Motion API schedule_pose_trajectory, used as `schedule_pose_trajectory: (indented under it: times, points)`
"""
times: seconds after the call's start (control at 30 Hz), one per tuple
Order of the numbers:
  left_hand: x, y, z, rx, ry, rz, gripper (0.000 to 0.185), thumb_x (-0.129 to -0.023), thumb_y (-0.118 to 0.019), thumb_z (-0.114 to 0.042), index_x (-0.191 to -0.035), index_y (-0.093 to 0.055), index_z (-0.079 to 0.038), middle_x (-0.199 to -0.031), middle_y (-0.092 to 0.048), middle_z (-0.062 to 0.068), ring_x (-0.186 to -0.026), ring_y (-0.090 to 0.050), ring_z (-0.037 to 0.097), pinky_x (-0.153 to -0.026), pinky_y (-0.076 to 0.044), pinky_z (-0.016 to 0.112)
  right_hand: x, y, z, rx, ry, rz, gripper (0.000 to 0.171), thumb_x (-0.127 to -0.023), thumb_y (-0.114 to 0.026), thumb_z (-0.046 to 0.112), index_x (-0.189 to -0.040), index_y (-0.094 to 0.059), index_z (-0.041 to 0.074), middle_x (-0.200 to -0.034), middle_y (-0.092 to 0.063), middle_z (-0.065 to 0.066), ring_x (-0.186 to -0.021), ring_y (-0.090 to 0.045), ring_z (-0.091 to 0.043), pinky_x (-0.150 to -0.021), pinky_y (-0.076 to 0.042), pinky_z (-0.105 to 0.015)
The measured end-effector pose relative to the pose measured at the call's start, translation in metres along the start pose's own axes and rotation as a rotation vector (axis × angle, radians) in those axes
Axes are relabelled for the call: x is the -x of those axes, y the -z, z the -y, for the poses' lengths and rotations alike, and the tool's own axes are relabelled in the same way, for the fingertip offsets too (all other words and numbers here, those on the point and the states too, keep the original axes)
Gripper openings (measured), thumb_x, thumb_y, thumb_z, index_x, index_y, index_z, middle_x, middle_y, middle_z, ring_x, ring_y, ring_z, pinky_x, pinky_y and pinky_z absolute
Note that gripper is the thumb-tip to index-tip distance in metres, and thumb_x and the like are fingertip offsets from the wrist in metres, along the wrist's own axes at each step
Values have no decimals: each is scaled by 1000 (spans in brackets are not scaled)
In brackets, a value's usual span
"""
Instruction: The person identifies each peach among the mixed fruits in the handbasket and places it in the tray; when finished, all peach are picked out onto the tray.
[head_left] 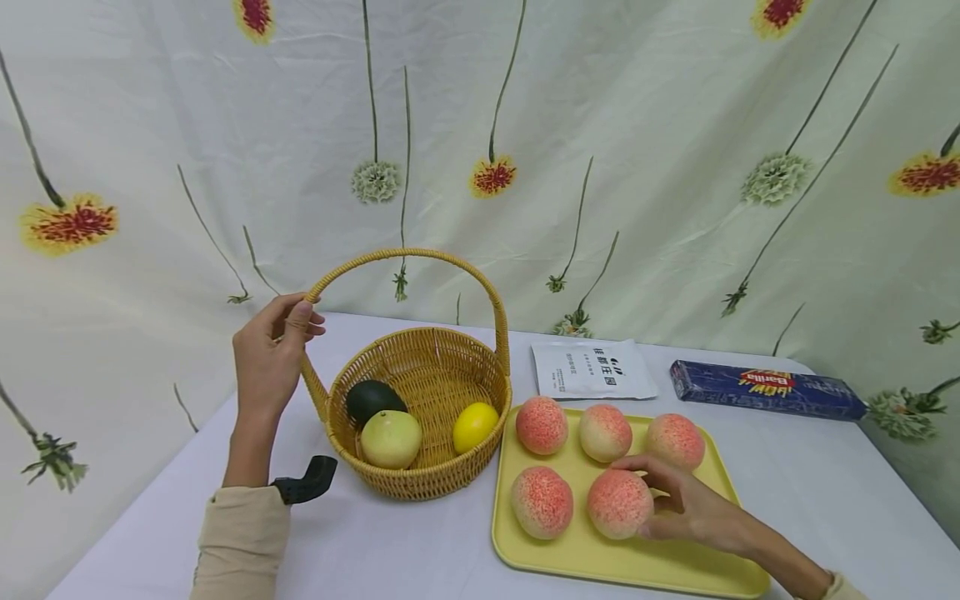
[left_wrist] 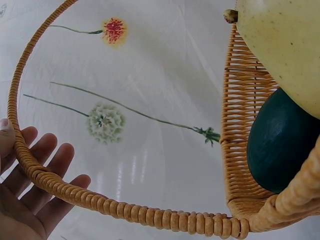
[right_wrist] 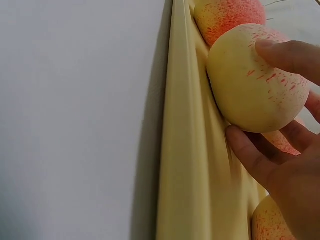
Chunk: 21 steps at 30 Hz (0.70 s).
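My left hand (head_left: 272, 350) holds the left side of the wicker basket's arched handle (left_wrist: 125, 210), thumb on one side and fingers behind it. In the basket (head_left: 435, 483) lie a dark green avocado-like fruit (left_wrist: 282, 142), a pale yellow-green round fruit (head_left: 391, 439) with a stem stub, and a yellow lemon (head_left: 476, 427). On the yellow tray (head_left: 600, 571), my right hand (head_left: 686, 504) grips a pink-speckled peach (right_wrist: 252, 82) between thumb and fingers. Several more peaches sit around it, among them one to its left (head_left: 542, 502) and one behind (head_left: 605, 433).
Behind the tray lies a white printed packet (head_left: 592, 370). A dark blue Barilla box (head_left: 765, 389) lies at the back right. The basket stands just left of the tray on a white tablecloth (head_left: 405, 550), with a flower-patterned curtain (head_left: 660, 167) behind.
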<state>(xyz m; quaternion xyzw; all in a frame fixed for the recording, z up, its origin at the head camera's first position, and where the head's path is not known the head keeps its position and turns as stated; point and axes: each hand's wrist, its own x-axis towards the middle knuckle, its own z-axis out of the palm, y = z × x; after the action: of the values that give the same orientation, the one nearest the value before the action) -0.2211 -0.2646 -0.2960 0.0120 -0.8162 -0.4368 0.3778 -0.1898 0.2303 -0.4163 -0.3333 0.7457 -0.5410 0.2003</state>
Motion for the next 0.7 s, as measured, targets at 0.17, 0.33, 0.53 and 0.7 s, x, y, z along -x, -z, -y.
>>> schedule_pose_trajectory:
  times: [0.17,0.33,0.53,0.7]
  points:
    - [0,0,0,0,-4,-3,37,-98,-50,-38,-117,-65,-10,-91,-67,6,-77,-62,-1,-73,-47,10,-1,-3,0,52,-32,-13,57,-89,-62,6,-142,-39,8,-136,-50,1,-117,-53,-10,-92,-48,-28]
    - [-1,0,1,2,-8,-6,37,-98,-50,-38,-117,-65,-10,-91,-67,5,-77,-62,0,-72,-48,10,0,-5,0,57,-32,-17,59,-90,-61,5,-143,-36,5,-137,-49,6,-116,-53,-9,-92,-48,-27]
    - [-1,0,1,3,-4,-2,37,-98,-50,-38,-118,-65,-10,-91,-66,5,-77,-62,-1,-73,-47,11,1,-6,2,35,-5,-18,59,-90,-60,3,-143,-35,0,-137,-49,0,-116,-53,-10,-91,-49,-28]
    - [-1,0,1,12,-9,-2,37,-98,-50,-38,-117,-65,-10,-91,-66,5,-77,-63,0,-73,-48,11,1,-6,4,28,8,-22,57,-91,-59,2,-142,-35,-1,-137,-49,-8,-114,-54,-11,-89,-49,-28]
